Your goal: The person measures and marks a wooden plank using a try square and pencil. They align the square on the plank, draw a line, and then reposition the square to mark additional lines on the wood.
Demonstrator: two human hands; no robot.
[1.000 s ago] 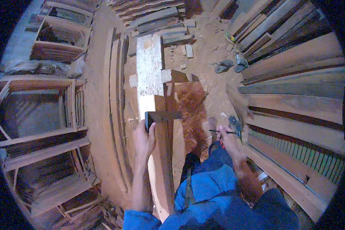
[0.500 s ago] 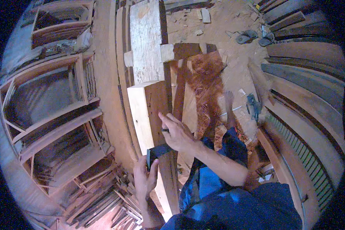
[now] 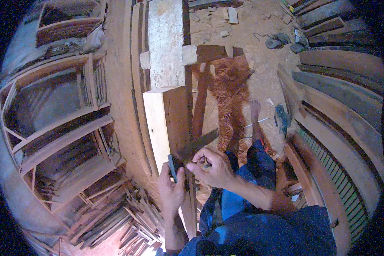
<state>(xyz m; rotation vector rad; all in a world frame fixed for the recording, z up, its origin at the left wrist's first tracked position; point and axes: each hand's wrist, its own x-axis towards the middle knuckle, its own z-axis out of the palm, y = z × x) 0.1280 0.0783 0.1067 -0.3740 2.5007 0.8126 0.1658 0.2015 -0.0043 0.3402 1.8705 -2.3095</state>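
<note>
A thick pale timber beam (image 3: 158,115) runs lengthwise in front of me, its side face shaded brown. My left hand (image 3: 171,187) is closed on a dark try square (image 3: 172,168), thumb and fingers on either side of its stock, at the beam's near part. A dark strip stretches from there toward the far right; I cannot tell whether it is the blade or a shadow. My right hand (image 3: 213,166) hovers just right of the beam, fingers curled in toward the thumb. Whatever it may hold is hidden or too small to make out.
Beyond the beam lies a weathered, whitish plank (image 3: 168,42) with a crosspiece. Reddish shavings (image 3: 230,81) cover the floor beside my feet. A green power tool (image 3: 281,117) sits at right near stacked boards (image 3: 341,85). Wooden frames (image 3: 51,98) and scrap sticks (image 3: 132,217) line the left.
The try square has tilted and lifted from lying across the beam, with my left hand slightly farther right. My right hand has drawn back from the beam's side, its extended finger now curled.
</note>
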